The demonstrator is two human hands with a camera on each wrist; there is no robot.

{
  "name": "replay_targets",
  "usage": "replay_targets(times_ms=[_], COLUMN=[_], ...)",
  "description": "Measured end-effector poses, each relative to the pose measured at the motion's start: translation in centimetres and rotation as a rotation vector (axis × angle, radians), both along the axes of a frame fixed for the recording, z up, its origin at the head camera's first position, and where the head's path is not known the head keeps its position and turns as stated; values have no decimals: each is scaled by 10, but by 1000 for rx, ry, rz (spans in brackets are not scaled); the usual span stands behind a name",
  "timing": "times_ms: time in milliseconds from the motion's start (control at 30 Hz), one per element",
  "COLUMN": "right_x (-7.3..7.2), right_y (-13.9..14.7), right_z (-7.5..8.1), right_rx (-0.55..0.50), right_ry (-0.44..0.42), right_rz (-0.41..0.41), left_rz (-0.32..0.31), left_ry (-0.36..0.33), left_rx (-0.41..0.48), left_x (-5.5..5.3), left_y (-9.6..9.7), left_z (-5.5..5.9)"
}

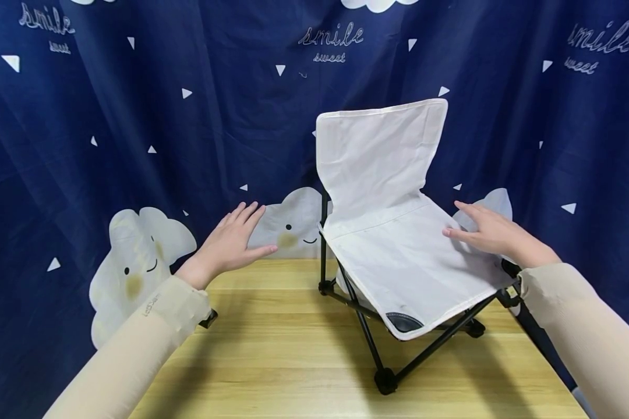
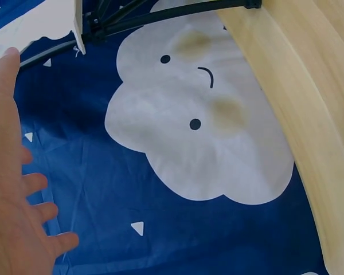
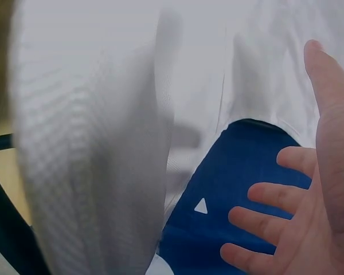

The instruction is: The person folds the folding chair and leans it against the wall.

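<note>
A folding chair with a white fabric seat and back on black tube legs stands unfolded on a wooden table, turned slightly to one side. To its left, my left hand hovers with fingers spread, apart from the chair and holding nothing. Over the right side of the seat, my right hand has its fingers extended and grips nothing; whether it touches the fabric I cannot tell. In the right wrist view the chair's white fabric fills much of the picture, beside the right hand.
The wooden tabletop spreads under the chair. Behind it hangs a dark blue curtain with white clouds and triangles. A small black piece shows by the left sleeve, mostly hidden.
</note>
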State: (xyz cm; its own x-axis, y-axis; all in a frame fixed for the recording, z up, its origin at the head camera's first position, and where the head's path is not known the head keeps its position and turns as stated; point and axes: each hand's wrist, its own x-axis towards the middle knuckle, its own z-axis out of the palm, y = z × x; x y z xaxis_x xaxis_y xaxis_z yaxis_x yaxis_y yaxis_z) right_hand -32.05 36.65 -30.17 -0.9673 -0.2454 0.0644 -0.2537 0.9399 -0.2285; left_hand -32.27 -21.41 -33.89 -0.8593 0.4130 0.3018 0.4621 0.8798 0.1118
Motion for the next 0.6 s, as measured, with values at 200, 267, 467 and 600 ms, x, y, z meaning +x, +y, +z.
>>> replay_targets(times_ms=[200, 267, 467, 600], right_x=[3, 3, 4, 4], right_y=[1, 1, 3, 4], right_z=[1, 1, 2, 2], right_rx=[-59, -76, -123, -140], right_ry=[15, 14, 34, 47], right_rz=[15, 13, 6, 0], left_rz=[-31, -45, -86, -103], left_ry=[28, 39, 57, 66], left_rx=[31, 38, 64, 77], left_x=[0, 0, 3, 4], left_y=[-1, -1, 3, 7], left_z=[-3, -4, -5, -7])
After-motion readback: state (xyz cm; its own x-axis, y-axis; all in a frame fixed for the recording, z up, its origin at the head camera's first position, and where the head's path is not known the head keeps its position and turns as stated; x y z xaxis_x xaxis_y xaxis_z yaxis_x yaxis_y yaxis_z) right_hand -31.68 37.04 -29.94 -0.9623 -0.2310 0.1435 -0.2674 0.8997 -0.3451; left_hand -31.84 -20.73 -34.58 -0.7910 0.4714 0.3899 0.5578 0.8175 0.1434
